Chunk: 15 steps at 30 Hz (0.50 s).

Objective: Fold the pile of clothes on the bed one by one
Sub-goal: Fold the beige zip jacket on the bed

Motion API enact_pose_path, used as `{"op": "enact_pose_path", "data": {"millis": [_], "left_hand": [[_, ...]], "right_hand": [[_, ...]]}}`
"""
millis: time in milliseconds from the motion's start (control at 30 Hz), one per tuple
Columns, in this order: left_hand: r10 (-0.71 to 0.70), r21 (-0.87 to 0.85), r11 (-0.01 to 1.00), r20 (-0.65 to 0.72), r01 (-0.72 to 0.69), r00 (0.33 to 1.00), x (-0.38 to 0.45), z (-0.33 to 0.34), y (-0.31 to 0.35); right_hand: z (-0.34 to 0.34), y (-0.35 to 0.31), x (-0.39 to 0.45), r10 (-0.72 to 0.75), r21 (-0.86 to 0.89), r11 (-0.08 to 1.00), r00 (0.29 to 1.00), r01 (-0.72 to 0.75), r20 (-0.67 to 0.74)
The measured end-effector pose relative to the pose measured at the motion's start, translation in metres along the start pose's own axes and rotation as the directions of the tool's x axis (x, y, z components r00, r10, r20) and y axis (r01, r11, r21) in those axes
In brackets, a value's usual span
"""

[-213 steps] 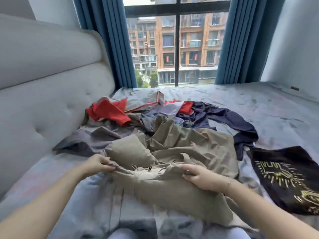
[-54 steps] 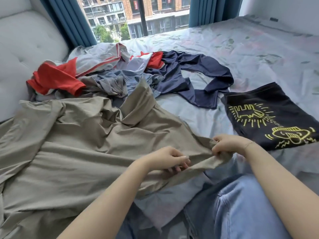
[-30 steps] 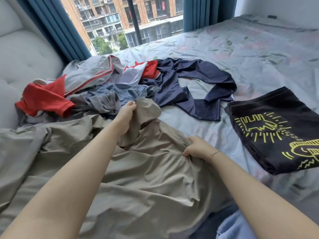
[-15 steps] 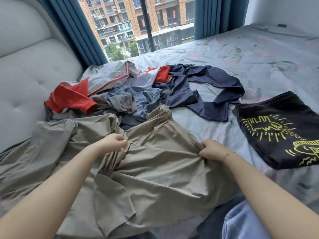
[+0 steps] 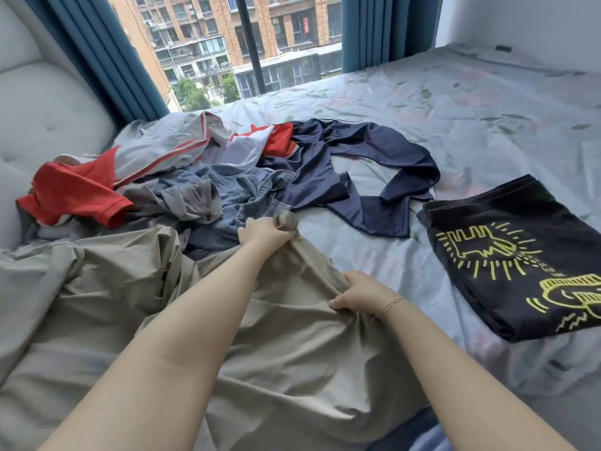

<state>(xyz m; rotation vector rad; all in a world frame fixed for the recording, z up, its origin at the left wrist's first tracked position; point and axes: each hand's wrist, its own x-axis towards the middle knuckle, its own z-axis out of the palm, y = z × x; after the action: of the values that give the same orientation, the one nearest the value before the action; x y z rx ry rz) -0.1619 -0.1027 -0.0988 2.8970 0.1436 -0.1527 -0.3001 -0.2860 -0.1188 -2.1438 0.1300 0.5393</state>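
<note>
Fingers of my left hand are closed around a bunched end of the khaki garment, a small knob of fabric poking out beyond the knuckles. Nearer to me, my right hand pinches a ridge of the same cloth, fingers curled shut into the fold. The garment spreads from both grips back toward me and off to the left, creased and not yet flat on the bed.

Just beyond the left fingers lies the unfolded pile: a denim piece, a red and grey top, and a navy garment trailing to the right. Well to the right of the right fingers sits a folded black shirt with yellow print, so I judge one item done and this khaki one in hand.

The step looks like straightening. Next I would pull the two gripped points apart to tension the edge, lay it flat, then start the first fold.
</note>
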Motion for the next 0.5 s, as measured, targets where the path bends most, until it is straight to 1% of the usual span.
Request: {"op": "enact_pose_path", "data": {"millis": [33, 67, 100, 133, 167, 200, 233, 267, 300, 333, 400, 467, 500], "left_hand": [[0.018, -0.050, 0.999, -0.009, -0.019, 1.000, 0.001, -0.001, 0.003], [0.043, -0.147, 0.988, -0.009, -0.044, 0.999, 0.005, -0.001, 0.003], [0.077, -0.263, 0.961, -0.026, -0.082, 0.997, 0.005, -0.006, 0.003], [0.098, -0.395, 0.910, -0.082, -0.123, 0.992, 0.002, -0.017, 0.002], [0.090, -0.542, 0.824, -0.161, -0.165, 0.983, 0.000, -0.030, 0.002], [0.059, -0.685, 0.703, -0.212, -0.191, 0.976, -0.001, -0.046, 0.001], [0.016, -0.800, 0.567, -0.227, -0.196, 0.974, 0.000, -0.063, 0.000], [-0.016, -0.878, 0.444, -0.207, -0.179, 0.978, 0.001, -0.080, 0.000], [-0.014, -0.926, 0.344, -0.172, -0.156, 0.985, 0.003, -0.096, 0.000], [0.007, -0.949, 0.291, -0.129, -0.125, 0.992, 0.004, -0.110, 0.001], [0.059, -0.951, 0.297, -0.066, -0.081, 0.996, 0.008, -0.125, 0.007], [0.054, -0.944, 0.318, -0.070, -0.084, 0.996, 0.017, -0.118, 0.013], [0.043, -0.923, 0.375, -0.072, -0.083, 0.996, 0.022, -0.105, 0.015]], "right_hand": [[-0.004, 0.000, -0.001, -0.024, 0.003, 1.000, 0.999, 0.024, 0.021], [-0.009, 0.001, -0.003, -0.054, 0.012, 0.999, 0.998, 0.053, 0.031], [-0.014, 0.003, -0.005, -0.086, 0.035, 0.996, 0.996, 0.084, 0.036], [-0.018, 0.005, -0.009, -0.120, 0.063, 0.991, 0.992, 0.118, 0.039], [-0.022, 0.005, -0.013, -0.151, 0.087, 0.985, 0.988, 0.147, 0.044], [-0.024, 0.005, -0.016, -0.173, 0.105, 0.980, 0.984, 0.167, 0.048], [-0.026, 0.004, -0.020, -0.192, 0.122, 0.975, 0.980, 0.184, 0.050], [-0.029, 0.003, -0.023, -0.211, 0.139, 0.969, 0.976, 0.202, 0.048], [-0.034, 0.001, -0.027, -0.224, 0.150, 0.965, 0.974, 0.215, 0.043], [-0.039, -0.001, -0.031, -0.236, 0.166, 0.959, 0.971, 0.228, 0.029], [-0.049, -0.002, -0.035, -0.230, 0.214, 0.949, 0.973, 0.230, -0.027], [-0.052, 0.000, -0.033, -0.176, 0.241, 0.949, 0.975, 0.205, -0.136], [-0.052, 0.003, -0.028, -0.131, 0.210, 0.963, 0.973, 0.171, -0.190]]}}
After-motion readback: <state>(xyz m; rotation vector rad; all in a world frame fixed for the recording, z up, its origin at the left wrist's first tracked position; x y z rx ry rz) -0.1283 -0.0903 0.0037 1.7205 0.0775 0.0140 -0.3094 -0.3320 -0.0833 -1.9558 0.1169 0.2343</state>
